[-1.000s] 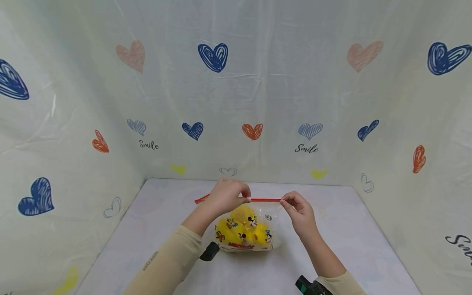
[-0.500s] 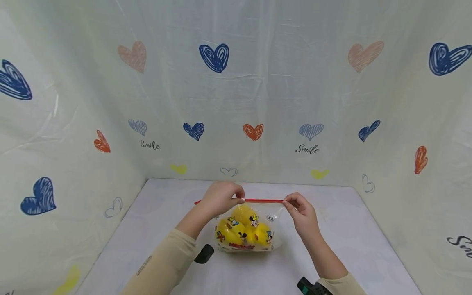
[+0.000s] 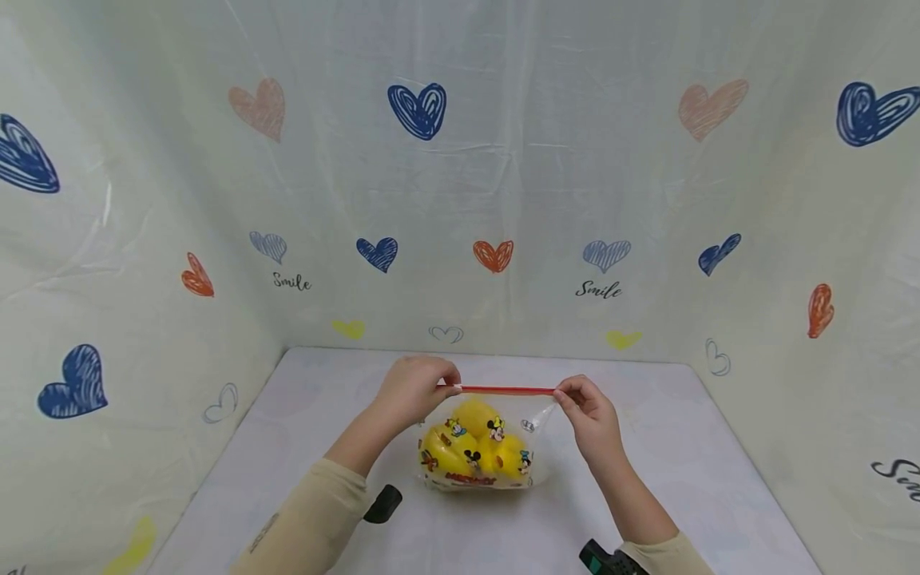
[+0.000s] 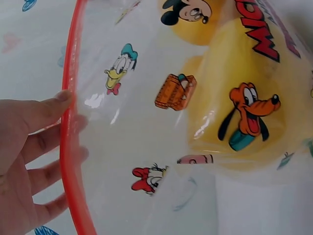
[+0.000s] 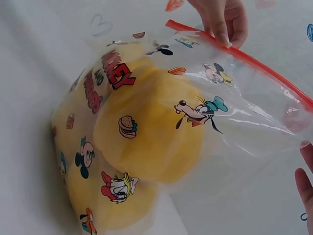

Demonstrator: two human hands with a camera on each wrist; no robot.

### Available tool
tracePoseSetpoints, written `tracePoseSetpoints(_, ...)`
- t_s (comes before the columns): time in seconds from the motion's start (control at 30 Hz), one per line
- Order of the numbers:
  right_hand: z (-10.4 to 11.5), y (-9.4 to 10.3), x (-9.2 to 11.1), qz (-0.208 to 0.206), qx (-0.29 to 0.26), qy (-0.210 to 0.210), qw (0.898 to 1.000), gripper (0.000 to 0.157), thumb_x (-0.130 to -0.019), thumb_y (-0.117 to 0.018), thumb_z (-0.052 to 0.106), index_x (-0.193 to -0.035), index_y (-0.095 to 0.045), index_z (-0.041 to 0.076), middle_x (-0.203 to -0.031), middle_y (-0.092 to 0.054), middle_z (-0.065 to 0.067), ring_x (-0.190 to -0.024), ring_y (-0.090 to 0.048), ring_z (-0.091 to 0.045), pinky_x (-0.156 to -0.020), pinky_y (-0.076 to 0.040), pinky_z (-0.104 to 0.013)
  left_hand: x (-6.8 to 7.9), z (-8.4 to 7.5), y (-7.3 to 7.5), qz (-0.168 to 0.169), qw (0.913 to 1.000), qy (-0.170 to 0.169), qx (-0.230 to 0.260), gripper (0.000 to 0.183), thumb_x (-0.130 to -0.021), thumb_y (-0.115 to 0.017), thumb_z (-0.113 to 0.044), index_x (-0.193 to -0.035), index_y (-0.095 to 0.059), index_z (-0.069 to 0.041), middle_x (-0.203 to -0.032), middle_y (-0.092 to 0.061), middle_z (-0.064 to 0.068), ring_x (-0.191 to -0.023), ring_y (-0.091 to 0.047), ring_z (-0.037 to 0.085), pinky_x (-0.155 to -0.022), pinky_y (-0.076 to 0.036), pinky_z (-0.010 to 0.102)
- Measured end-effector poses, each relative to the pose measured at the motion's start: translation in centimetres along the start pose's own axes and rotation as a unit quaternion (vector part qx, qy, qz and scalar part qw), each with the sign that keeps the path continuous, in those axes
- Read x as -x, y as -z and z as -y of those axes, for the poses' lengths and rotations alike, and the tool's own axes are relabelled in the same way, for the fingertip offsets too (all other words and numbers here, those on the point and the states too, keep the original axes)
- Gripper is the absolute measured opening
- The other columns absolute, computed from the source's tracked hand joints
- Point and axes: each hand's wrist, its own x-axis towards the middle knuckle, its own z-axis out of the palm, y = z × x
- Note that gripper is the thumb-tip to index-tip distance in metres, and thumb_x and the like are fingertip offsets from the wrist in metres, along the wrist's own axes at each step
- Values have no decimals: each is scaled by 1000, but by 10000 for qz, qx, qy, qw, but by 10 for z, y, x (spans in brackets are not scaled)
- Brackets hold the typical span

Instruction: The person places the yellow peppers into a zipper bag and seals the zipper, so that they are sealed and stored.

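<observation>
A clear zip bag (image 3: 528, 411) printed with cartoon characters sits on the table. It has a red zip strip (image 3: 506, 390) along its top. Several rounded yellow things (image 3: 449, 451) fill its lower part; their exact kind is blurred by the plastic. My left hand (image 3: 417, 390) pinches the strip left of its middle, thumb on the near side and fingers behind, as the left wrist view shows. At the strip's right end, my right hand (image 3: 589, 411) holds the corner between thumb and fingers. Between both hands the strip is drawn straight.
The bag rests on a white table (image 3: 647, 463). Behind and at the sides hangs a pale curtain (image 3: 546, 192) printed with hearts and "Smile". Dark wrist cameras (image 3: 383, 504) are worn on both forearms, low over the table.
My left hand has slid leftward along the red strip, so a longer stretch of it shows between the hands. The right hand has barely moved, and the bag stays in place.
</observation>
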Motion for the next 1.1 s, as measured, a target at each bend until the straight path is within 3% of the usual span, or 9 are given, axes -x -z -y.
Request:
tracePoseSetpoints(0.23,-1,-1,0,-65,-208,113,9997,14,-94,-61,2,-98,-56,-10,-92,-57,-8,-88,-59,-19,-83,-51,-19,8,5,-2,-348,9991,75,-234,10,-86,-75,-26,-92,-72,-18,-88,-69,-7,-82,-59,15,-83,-50,37)
tracePoseSetpoints(0.4,-2,-1,1,-144,-351,263,9989,3,-94,-58,-5,-96,-58,-6,-94,-56,-12,-88,-58,-21,-82,-50,-19,13,9,-4,-580,9978,73,-299,11,-86,-76,-26,-92,-72,-17,-87,-69,-6,-82,-60,15,-81,-51,36)
tracePoseSetpoints(0.57,-5,-1,2,-200,-448,345,9982,6,-93,-55,-10,-95,-58,-5,-94,-57,-13,-88,-58,-20,-82,-50,-18,19,14,-8,-828,9957,177,-371,13,-85,-77,-26,-93,-72,-17,-90,-70,-5,-82,-60,16,-81,-52,35)
tracePoseSetpoints(0.77,-6,-1,2,-275,-482,213,9982,3,-93,-55,-11,-96,-55,-10,-93,-58,-4,-88,-58,-12,-83,-49,-17,25,23,-11,-1180,9924,84,-325,13,-84,-78,-26,-91,-71,-16,-89,-70,-4,-81,-61,17,-77,-52,37)
tracePoseSetpoints(0.93,-8,-1,3,-293,-515,116,9982,2,-95,-55,-6,-97,-55,-7,-96,-57,-8,-89,-59,-10,-84,-49,-18,30,29,-12,-1454,9891,-6,-214,13,-83,-78,-26,-89,-71,-16,-86,-69,-5,-75,-59,17,-72,-51,36)
tracePoseSetpoints(1.1,-9,0,3,-226,-487,123,9985,12,-96,-57,-1,-101,-54,-11,-99,-57,-7,-92,-59,-11,-88,-49,-17,34,34,-16,-1666,9859,61,-120,12,-83,-78,-23,-89,-71,-16,-84,-69,-4,-72,-57,15,-67,-50,32)
